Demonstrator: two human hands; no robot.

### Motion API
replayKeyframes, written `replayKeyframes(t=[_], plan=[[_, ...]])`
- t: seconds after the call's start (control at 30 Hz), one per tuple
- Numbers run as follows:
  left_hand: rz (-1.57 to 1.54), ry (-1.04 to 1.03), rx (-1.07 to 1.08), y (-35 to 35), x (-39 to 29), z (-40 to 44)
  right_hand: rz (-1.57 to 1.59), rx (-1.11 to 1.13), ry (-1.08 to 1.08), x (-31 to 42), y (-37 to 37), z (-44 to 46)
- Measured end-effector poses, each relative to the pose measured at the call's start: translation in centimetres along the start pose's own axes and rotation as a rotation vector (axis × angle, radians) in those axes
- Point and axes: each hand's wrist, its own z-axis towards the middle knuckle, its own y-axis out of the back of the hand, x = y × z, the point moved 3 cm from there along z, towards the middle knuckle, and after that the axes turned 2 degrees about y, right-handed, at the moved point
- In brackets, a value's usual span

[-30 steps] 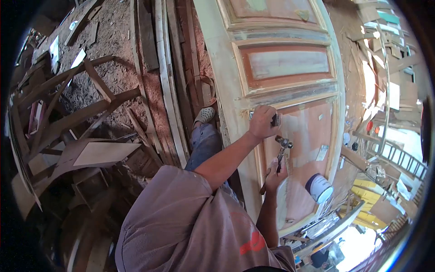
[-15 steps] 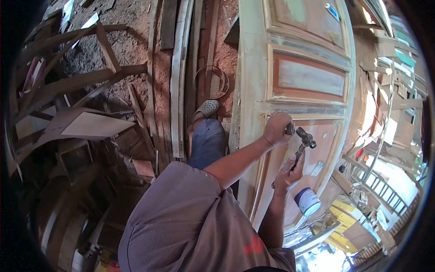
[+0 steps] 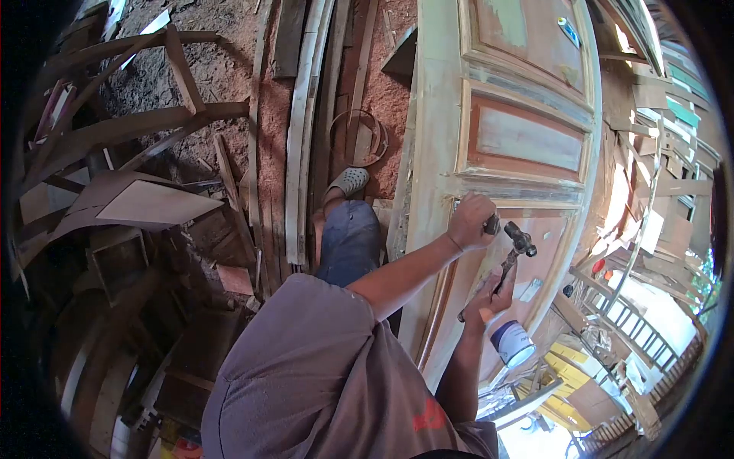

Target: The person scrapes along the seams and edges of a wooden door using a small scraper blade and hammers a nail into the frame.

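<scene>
My left hand is closed in a fist over the panelled wooden door. From it pokes the dark, rounded end of a hand tool; its other end is hidden. My right hand grips the handle of a hammer, whose metal head sits just right of the tool's end, apart from it. A white can with a dark blue band stands on the door near my right forearm. Farther up the door lies a small blue-and-white tube.
Long boards lie beside the door on reddish, dusty ground, around my leg and grey clog. A wire hoop lies there too. At left are stacked timber frames; at right, yellow objects and a slatted wooden frame.
The view has shifted slightly, so the door appears a little farther right. Both hands keep their grips, and the hammer head remains close to the tool's end.
</scene>
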Motion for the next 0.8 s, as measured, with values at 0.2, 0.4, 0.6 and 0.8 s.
replayKeyframes(t=[0.2,0.4,0.6,0.8], plan=[[-0.009,0.689,0.251,3.9,-4.1,-3.7,0.033,-0.11,0.102,-4.9,2.0,0.2],[0.25,0.873,0.477,4.1,-2.7,-4.7,0.071,-0.086,-0.036,-4.5,1.5,-1.6],[0.173,0.916,0.548,5.1,-3.4,-6.5,0.006,-0.002,-0.013,-9.6,1.0,-2.2],[0.351,0.715,0.533,6.2,-3.8,-4.3,0.084,0.035,-0.147,-6.8,0.9,-2.2]])
